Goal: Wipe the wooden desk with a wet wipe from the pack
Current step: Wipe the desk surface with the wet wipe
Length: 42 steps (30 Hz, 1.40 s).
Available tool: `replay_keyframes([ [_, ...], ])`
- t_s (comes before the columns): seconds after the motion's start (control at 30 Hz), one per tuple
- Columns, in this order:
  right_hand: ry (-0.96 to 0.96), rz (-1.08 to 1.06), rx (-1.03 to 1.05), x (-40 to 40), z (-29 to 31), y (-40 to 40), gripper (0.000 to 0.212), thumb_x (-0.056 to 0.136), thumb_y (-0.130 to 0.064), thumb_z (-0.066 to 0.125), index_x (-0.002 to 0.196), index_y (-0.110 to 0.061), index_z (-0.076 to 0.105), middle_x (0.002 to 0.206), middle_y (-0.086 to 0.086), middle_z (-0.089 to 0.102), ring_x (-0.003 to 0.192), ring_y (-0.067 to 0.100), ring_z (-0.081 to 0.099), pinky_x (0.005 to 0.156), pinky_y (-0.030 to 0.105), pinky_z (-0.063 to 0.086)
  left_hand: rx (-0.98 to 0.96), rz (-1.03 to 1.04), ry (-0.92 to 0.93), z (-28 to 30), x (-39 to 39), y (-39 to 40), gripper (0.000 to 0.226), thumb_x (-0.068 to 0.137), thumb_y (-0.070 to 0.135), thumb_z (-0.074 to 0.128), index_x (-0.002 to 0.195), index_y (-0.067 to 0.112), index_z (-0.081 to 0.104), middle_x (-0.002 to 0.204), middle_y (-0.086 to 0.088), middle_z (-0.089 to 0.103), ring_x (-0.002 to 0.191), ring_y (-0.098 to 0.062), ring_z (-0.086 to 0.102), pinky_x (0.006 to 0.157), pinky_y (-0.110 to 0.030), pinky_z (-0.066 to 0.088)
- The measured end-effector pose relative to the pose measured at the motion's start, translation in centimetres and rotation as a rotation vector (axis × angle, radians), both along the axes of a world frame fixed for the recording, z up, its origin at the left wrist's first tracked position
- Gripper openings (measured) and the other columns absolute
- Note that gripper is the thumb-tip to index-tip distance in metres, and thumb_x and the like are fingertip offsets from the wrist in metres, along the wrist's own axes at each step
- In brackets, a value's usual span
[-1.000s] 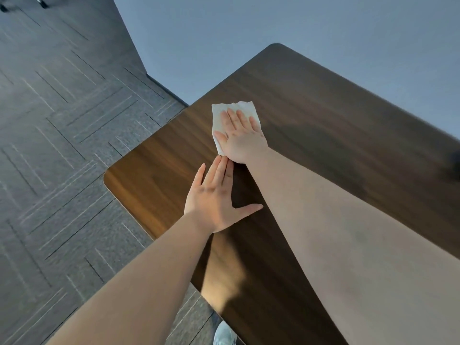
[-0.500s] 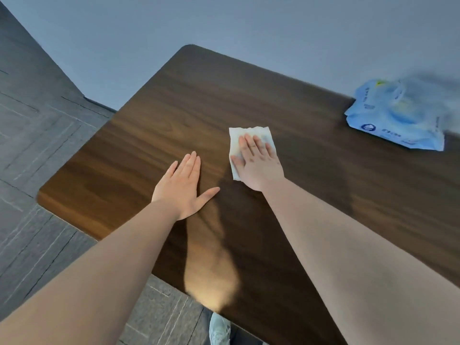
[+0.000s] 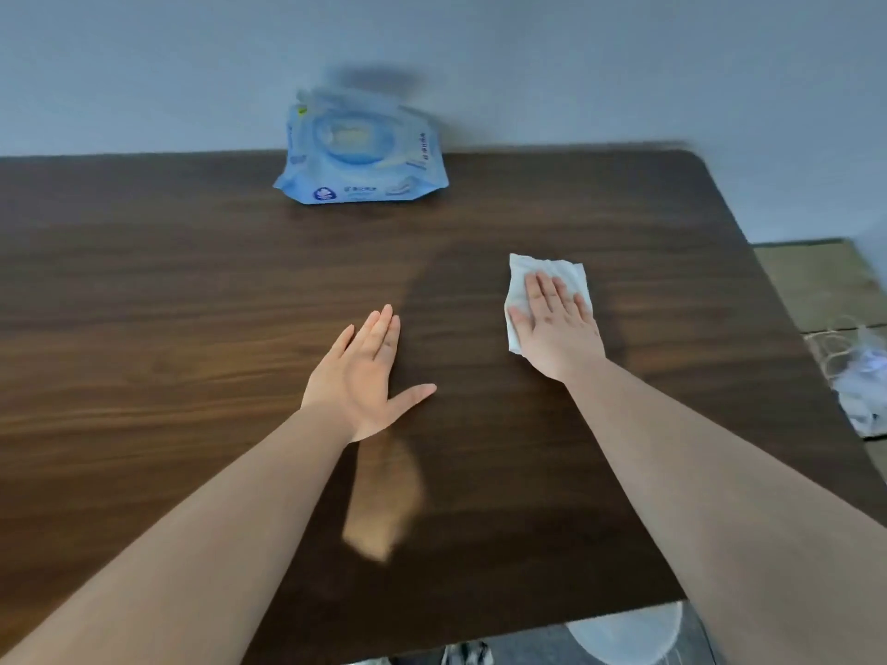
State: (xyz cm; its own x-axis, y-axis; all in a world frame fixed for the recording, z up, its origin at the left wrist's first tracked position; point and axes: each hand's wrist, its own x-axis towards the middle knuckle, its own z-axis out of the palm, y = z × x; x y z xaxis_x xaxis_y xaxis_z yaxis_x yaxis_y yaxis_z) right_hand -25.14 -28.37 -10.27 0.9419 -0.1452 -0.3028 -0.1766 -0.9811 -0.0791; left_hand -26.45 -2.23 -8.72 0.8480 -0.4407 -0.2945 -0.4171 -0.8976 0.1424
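The dark wooden desk point(image 3: 168, 304) fills most of the head view. A white wet wipe point(image 3: 542, 273) lies flat on its right half, and my right hand point(image 3: 559, 328) presses down on it with fingers spread. My left hand point(image 3: 367, 371) rests palm-down on the bare wood near the middle, holding nothing. The blue wipe pack point(image 3: 362, 156) stands at the desk's far edge against the wall, well beyond both hands.
A pale wall point(image 3: 576, 64) runs behind the desk. Right of the desk, on the floor, lie a cardboard sheet point(image 3: 816, 280) and a clear bag with crumpled white stuff point(image 3: 864, 376). A white round object point(image 3: 629, 635) shows below the near edge.
My right hand has slid the wipe to the right across the desk. The view swung right, bringing the wipe pack and the desk's right edge into sight. The left hand stayed flat.
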Motion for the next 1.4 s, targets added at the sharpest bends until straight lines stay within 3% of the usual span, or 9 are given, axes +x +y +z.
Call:
replay_keyframes([
  [0.17, -0.006, -0.204, -0.005, -3.2, 0.0, -10.3, 0.060, 0.098, -0.048, 0.007, 0.150, -0.021, -0.005, 0.160, -0.003, -0.008, 0.146, 0.013, -0.009, 0.118, 0.035, -0.007, 0.017, -0.095, 0.010, -0.3, 0.6, -7.1, 0.098, 0.080, 0.079, 0.011, 0.150, 0.015, -0.011, 0.159, 0.002, -0.016, 0.145, -0.011, -0.014, 0.119, -0.033, -0.004],
  [0.33, -0.005, -0.324, -0.031, -5.1, -0.3, -16.7, 0.063, 0.097, -0.051, 0.004, 0.151, -0.020, -0.004, 0.161, -0.002, -0.005, 0.147, 0.016, -0.007, 0.119, 0.039, -0.003, 0.061, -0.118, -0.060, -1.3, 0.7, -9.0, 0.098, 0.077, 0.081, 0.002, 0.149, 0.017, -0.012, 0.159, 0.002, -0.016, 0.145, -0.012, -0.016, 0.117, -0.034, -0.008],
  [0.7, 0.041, -0.356, -0.001, -5.6, 0.1, -14.8, 0.061, 0.098, -0.047, 0.005, 0.150, -0.018, -0.008, 0.160, 0.001, -0.009, 0.147, 0.018, -0.009, 0.119, 0.040, -0.006, 0.055, -0.110, 0.046, -0.6, 0.9, -9.2, 0.098, 0.079, 0.078, 0.011, 0.149, 0.015, -0.013, 0.158, 0.001, -0.019, 0.145, -0.013, -0.017, 0.116, -0.034, -0.008],
  [0.97, 0.047, -0.078, 0.024, -2.5, -0.5, -2.2, 0.061, 0.096, -0.048, 0.002, 0.149, -0.020, -0.013, 0.160, 0.000, -0.013, 0.146, 0.018, -0.013, 0.119, 0.042, -0.006, -0.030, 0.106, 0.041, 0.1, -0.4, -0.4, 0.098, 0.080, 0.077, 0.016, 0.150, 0.014, -0.012, 0.159, 0.002, -0.017, 0.145, -0.011, -0.014, 0.118, -0.033, -0.004],
  [1.17, 0.026, 0.255, 0.053, 1.9, -0.3, 14.1, 0.060, 0.097, -0.048, 0.001, 0.148, -0.020, -0.014, 0.158, -0.002, -0.018, 0.145, 0.017, -0.017, 0.118, 0.039, -0.010, 0.008, 0.338, 0.017, 0.3, -2.4, 12.9, 0.100, 0.078, 0.077, 0.014, 0.151, 0.013, -0.009, 0.160, 0.000, -0.013, 0.146, -0.012, -0.012, 0.119, -0.035, -0.001],
  [1.4, -0.006, 0.536, 0.111, 4.4, -0.5, 35.1, 0.059, 0.098, -0.044, 0.009, 0.150, -0.021, -0.004, 0.161, -0.003, -0.007, 0.147, 0.016, -0.010, 0.119, 0.040, -0.004, 0.114, 0.664, 0.032, 0.2, -8.4, 30.6, 0.111, 0.068, 0.083, 0.006, 0.151, 0.010, -0.006, 0.161, -0.003, -0.009, 0.147, -0.014, -0.008, 0.120, -0.037, 0.003],
])
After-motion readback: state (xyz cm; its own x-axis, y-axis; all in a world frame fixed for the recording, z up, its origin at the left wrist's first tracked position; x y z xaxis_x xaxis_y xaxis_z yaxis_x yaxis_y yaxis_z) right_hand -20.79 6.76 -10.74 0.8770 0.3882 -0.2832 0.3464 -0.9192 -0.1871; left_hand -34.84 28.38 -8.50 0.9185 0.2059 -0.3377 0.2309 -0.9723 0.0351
